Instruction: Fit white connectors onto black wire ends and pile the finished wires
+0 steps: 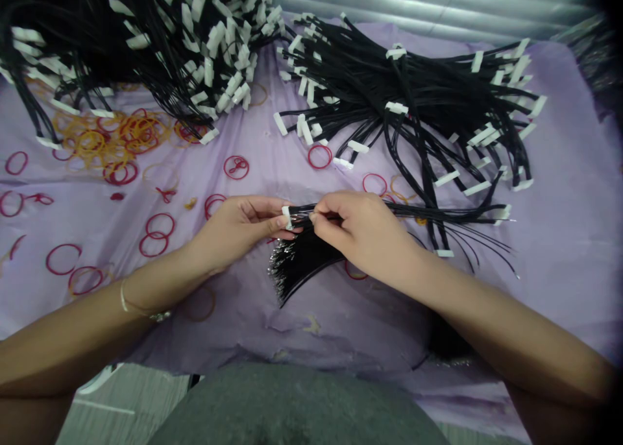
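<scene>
My left hand (238,228) pinches a small white connector (287,217) between thumb and fingers. My right hand (363,234) grips thin black wires (452,215) that run from the connector off to the right, its fingertips right at the connector. Under my right hand lies a fanned bundle of loose black wires with metal tips (299,263), resting on the purple cloth (559,250).
Two large heaps of black wire harnesses with white connectors lie at the back, one to the left (146,36) and one to the right (418,95). Red and orange rubber bands (117,140) are scattered over the left half of the cloth. A silver ribbed wall (438,4) stands behind.
</scene>
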Available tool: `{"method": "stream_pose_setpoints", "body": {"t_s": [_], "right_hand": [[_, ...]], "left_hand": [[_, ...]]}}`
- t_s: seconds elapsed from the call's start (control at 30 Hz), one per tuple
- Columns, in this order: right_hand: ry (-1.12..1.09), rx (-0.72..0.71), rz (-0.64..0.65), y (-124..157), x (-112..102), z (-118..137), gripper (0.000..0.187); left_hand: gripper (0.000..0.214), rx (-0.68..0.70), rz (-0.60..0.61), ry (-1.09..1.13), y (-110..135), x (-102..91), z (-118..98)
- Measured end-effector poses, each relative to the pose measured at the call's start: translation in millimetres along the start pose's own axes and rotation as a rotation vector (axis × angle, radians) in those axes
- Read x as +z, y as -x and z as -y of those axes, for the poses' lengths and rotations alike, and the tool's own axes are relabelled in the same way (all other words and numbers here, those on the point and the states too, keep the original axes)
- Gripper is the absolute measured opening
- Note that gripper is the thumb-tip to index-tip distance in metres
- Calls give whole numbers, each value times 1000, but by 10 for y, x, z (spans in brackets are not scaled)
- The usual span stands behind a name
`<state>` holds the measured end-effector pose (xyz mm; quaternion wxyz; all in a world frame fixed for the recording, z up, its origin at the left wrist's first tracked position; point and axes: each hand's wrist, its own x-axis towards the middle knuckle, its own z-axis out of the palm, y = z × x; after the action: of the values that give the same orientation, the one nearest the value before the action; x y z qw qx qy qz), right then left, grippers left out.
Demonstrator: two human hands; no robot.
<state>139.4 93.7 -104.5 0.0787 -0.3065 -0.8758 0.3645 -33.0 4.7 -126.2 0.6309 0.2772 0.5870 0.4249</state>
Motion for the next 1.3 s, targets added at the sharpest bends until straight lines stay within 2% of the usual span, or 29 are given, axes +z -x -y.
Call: {"method": "stream_pose_setpoints", "body": {"t_s": [0.3,0.6,0.8,1.3], "right_hand": [[43,-44,-72,34,48,-9,14],[-26,-64,-51,34,29,-19,15],[-37,-62,-56,22,37,-38,14],[-58,-69,-33,21,32,-36,15]], "left_hand": [[22,9,-9,-22,9,1,13],[16,23,12,6,-8,-8,15],[18,12,-9,-7,1,3,10],[20,23,23,8,5,-3,-7]]}}
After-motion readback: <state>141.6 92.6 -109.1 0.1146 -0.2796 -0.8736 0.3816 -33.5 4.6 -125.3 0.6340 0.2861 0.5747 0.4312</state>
